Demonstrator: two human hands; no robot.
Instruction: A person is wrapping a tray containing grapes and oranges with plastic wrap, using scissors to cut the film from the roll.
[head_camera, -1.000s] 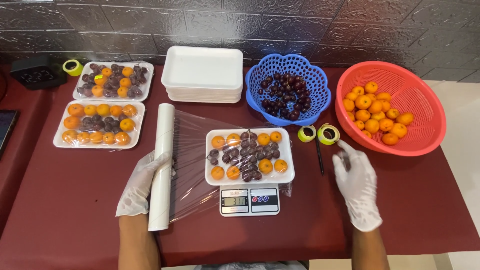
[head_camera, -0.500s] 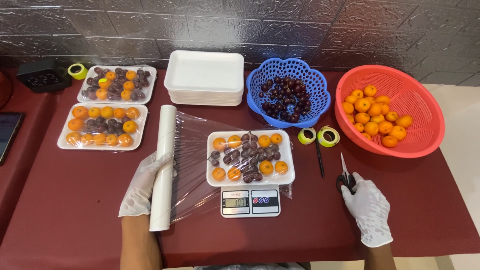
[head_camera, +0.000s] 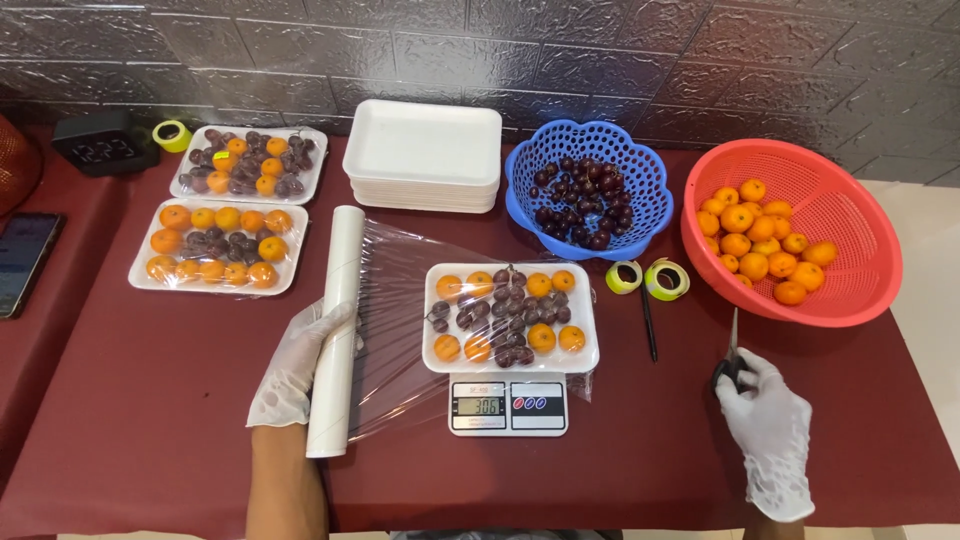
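keep ur left hand gripping the wrap roll w/ film taut, right hand holding scissors, cut close to tray

Two film-wrapped fruit trays far left, dark phone screen beside them, scale's grey display centre

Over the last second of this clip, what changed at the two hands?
The right hand drew back from beside the tape rolls toward the table's near edge and took hold of a small knife, blade pointing away. The left hand stayed on the cling film roll; film still covers the fruit tray on the scale.
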